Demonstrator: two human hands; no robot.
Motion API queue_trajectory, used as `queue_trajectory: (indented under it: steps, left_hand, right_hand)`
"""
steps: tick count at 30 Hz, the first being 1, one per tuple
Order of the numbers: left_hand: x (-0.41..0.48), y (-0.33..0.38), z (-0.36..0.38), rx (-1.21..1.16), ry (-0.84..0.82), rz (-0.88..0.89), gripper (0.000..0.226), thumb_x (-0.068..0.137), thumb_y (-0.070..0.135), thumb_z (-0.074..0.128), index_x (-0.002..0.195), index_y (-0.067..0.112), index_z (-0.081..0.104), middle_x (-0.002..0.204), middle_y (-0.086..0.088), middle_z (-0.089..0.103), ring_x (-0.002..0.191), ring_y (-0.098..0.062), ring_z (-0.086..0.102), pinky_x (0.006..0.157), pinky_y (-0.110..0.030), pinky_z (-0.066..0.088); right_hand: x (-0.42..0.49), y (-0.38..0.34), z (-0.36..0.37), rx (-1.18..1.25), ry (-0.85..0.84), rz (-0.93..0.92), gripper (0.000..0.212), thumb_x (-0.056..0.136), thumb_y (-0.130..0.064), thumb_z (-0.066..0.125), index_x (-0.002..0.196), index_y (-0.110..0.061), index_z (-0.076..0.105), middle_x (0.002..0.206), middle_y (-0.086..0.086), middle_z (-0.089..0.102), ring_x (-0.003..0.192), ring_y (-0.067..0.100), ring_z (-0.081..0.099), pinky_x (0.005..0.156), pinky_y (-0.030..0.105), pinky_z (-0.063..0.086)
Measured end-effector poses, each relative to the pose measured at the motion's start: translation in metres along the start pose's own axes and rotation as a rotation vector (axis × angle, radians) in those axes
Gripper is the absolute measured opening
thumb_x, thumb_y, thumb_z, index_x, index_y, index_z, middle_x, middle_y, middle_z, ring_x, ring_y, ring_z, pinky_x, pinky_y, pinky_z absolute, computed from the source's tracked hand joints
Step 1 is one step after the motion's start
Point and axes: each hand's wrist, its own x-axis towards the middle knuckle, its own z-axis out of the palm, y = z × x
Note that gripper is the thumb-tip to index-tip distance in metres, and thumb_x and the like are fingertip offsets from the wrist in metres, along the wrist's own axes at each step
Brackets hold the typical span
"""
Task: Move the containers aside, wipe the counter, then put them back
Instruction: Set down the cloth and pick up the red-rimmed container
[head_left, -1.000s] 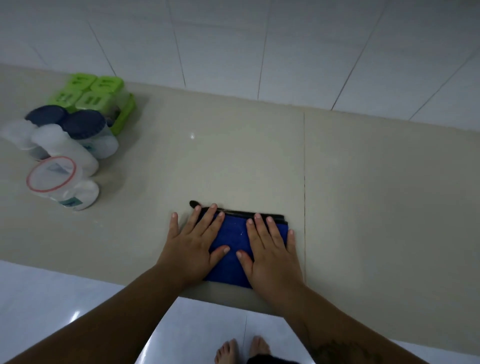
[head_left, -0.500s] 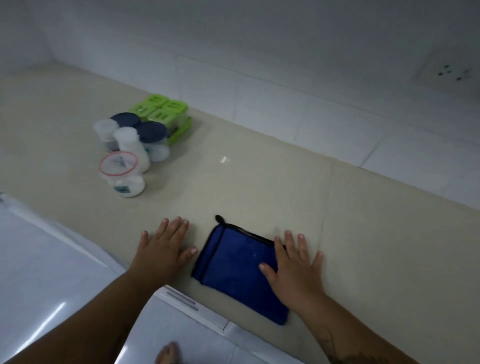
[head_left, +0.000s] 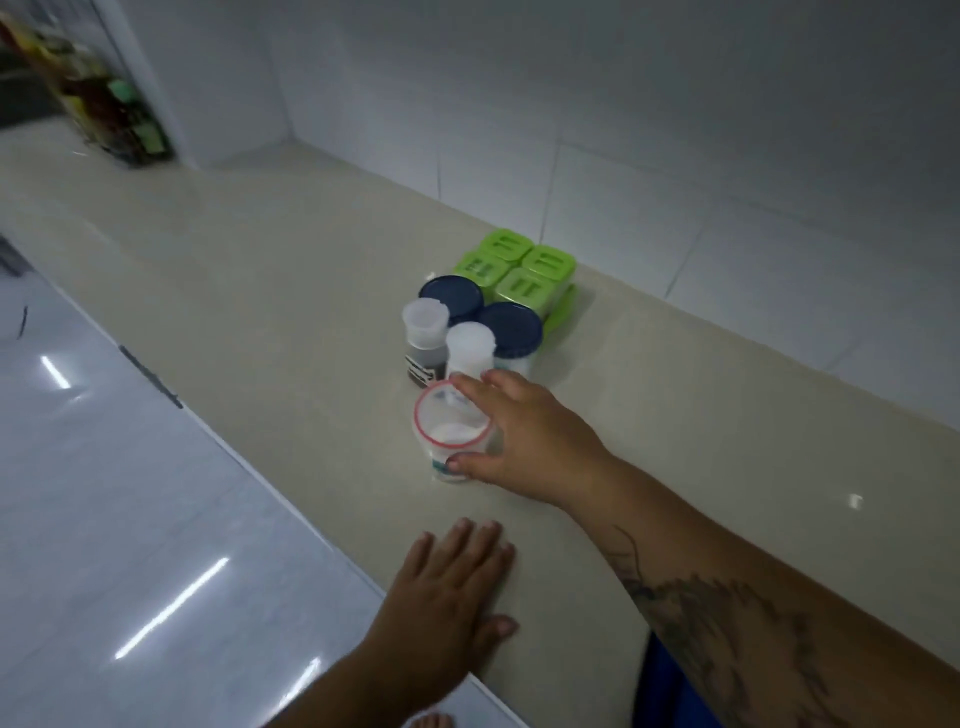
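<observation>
A cluster of containers stands on the beige counter. Nearest is a clear tub with a red-rimmed lid; my right hand wraps its right side, fingers over the lid edge and thumb low on the wall. Behind it stand a white-capped bottle, a spice bottle with dark contents, two blue-lidded jars and a set of green-lidded boxes. My left hand lies flat on the counter near its front edge. The blue cloth shows as a sliver under my right forearm.
A white tiled wall runs along the back of the counter. At the far left corner stands a blurred rack of dark packets. Glossy white floor lies below the counter's front edge.
My view has swung left toward the containers. My right hand left the blue cloth and reached to the red-rimmed tub, closing around it. My left hand stays flat on the counter.
</observation>
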Motion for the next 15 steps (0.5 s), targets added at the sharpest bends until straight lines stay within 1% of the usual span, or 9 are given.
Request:
queue_trajectory:
  steps: [2, 4, 5, 8, 11, 13, 15]
  left_hand:
    - [0.002, -0.002, 0.006, -0.065, 0.043, 0.029, 0.065, 0.092, 0.065, 0.034, 0.143, 0.025, 0.044, 0.151, 0.0, 0.039, 0.136, -0.025, 0.042, 0.105, -0.047, 0.034]
    - [0.004, -0.005, 0.01, -0.069, 0.083, 0.055, 0.065, 0.091, 0.063, 0.035, 0.14, 0.023, 0.048, 0.149, -0.002, 0.042, 0.135, -0.027, 0.043, 0.102, -0.045, 0.031]
    - [0.004, -0.007, 0.011, -0.063, 0.092, 0.073, 0.065, 0.091, 0.063, 0.036, 0.139, 0.022, 0.05, 0.149, -0.003, 0.043, 0.134, -0.027, 0.043, 0.101, -0.045, 0.031]
    - [0.005, -0.01, 0.014, -0.04, 0.113, 0.107, 0.065, 0.09, 0.062, 0.038, 0.139, 0.021, 0.051, 0.149, -0.004, 0.043, 0.135, -0.027, 0.042, 0.102, -0.046, 0.031]
    - [0.007, -0.01, 0.014, -0.073, 0.116, 0.124, 0.066, 0.086, 0.059, 0.046, 0.14, 0.021, 0.049, 0.15, -0.002, 0.041, 0.137, -0.024, 0.04, 0.103, -0.045, 0.031]
    - [0.016, -0.009, 0.008, -0.097, 0.088, 0.138, 0.065, 0.085, 0.055, 0.049, 0.14, 0.023, 0.048, 0.151, 0.001, 0.039, 0.138, -0.02, 0.038, 0.104, -0.042, 0.03]
    - [0.037, -0.004, -0.001, -0.102, 0.081, 0.141, 0.06, 0.086, 0.052, 0.048, 0.139, 0.025, 0.049, 0.151, 0.004, 0.04, 0.137, -0.017, 0.039, 0.105, -0.04, 0.031]
  right_hand:
    - [0.017, 0.001, 0.012, -0.068, -0.007, -0.019, 0.089, 0.066, -0.072, 0.066, 0.143, -0.047, 0.029, 0.143, -0.012, 0.03, 0.128, 0.017, 0.037, 0.095, 0.037, 0.045]
    - [0.026, 0.007, 0.022, -0.045, 0.02, -0.028, 0.087, 0.064, -0.071, 0.068, 0.14, -0.043, 0.036, 0.138, -0.013, 0.03, 0.124, 0.013, 0.041, 0.09, 0.035, 0.048]
    - [0.028, 0.01, 0.025, -0.005, 0.035, -0.03, 0.085, 0.065, -0.068, 0.07, 0.139, -0.041, 0.039, 0.137, -0.013, 0.03, 0.124, 0.012, 0.042, 0.09, 0.035, 0.048]
    - [0.027, 0.021, 0.027, 0.109, 0.041, -0.049, 0.08, 0.066, -0.06, 0.074, 0.137, -0.037, 0.045, 0.141, -0.013, 0.028, 0.127, 0.008, 0.04, 0.097, 0.031, 0.045]
    - [0.016, 0.036, 0.018, 0.176, 0.07, -0.059, 0.076, 0.067, -0.054, 0.075, 0.136, -0.031, 0.051, 0.144, -0.011, 0.032, 0.129, 0.006, 0.04, 0.104, 0.029, 0.041]
    - [0.004, 0.051, 0.006, 0.222, 0.133, -0.038, 0.075, 0.066, -0.055, 0.072, 0.132, -0.025, 0.056, 0.143, -0.005, 0.037, 0.129, 0.007, 0.042, 0.106, 0.03, 0.04]
    - [-0.013, 0.071, -0.012, 0.287, 0.223, 0.017, 0.076, 0.065, -0.058, 0.069, 0.13, -0.022, 0.058, 0.139, -0.002, 0.04, 0.127, 0.008, 0.045, 0.106, 0.031, 0.041]
